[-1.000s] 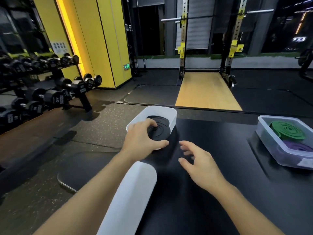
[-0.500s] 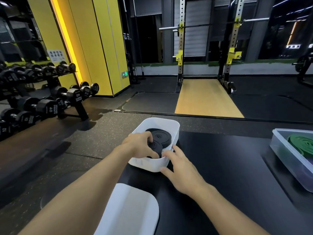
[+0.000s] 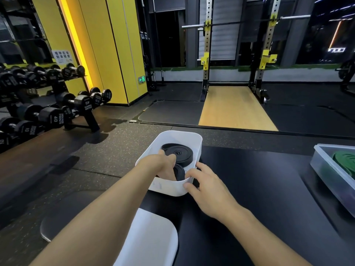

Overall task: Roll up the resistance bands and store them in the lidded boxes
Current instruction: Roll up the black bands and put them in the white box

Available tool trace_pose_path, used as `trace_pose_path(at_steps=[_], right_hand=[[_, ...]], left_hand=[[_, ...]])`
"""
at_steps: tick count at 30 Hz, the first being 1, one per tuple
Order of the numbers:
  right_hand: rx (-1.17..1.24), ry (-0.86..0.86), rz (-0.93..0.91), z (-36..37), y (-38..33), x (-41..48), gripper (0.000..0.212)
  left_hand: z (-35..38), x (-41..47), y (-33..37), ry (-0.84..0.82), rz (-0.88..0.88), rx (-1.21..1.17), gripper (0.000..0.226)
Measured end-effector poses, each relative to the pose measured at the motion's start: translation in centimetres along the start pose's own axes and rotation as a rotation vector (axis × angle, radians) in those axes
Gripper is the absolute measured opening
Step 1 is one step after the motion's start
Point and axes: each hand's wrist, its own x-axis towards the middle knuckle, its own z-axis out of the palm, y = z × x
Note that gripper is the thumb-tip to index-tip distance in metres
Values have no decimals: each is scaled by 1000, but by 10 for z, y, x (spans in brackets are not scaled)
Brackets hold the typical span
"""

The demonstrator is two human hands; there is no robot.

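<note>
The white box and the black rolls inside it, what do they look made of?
The white box looks like plastic: smooth, matte, thin rounded walls. The black rolls seem rubber or latex: dull flat strips wound in spirals.

I saw a dumbbell rack (image 3: 57, 114) at left beside yellow wall panels (image 3: 111, 45), and a squat rack (image 3: 206, 45) holding a barbell (image 3: 192, 26) over a wooden platform (image 3: 234, 108).
</note>
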Motion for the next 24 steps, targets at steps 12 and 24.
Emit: trace_pose_path(at_steps=[12,24], right_hand=[[32,-38,83,2,0,-3,11],[39,-37,85,5,1,-2,16]], left_hand=[[9,1,-5,23,-26,-123,61],[9,3,-1,125,174,-52,59]])
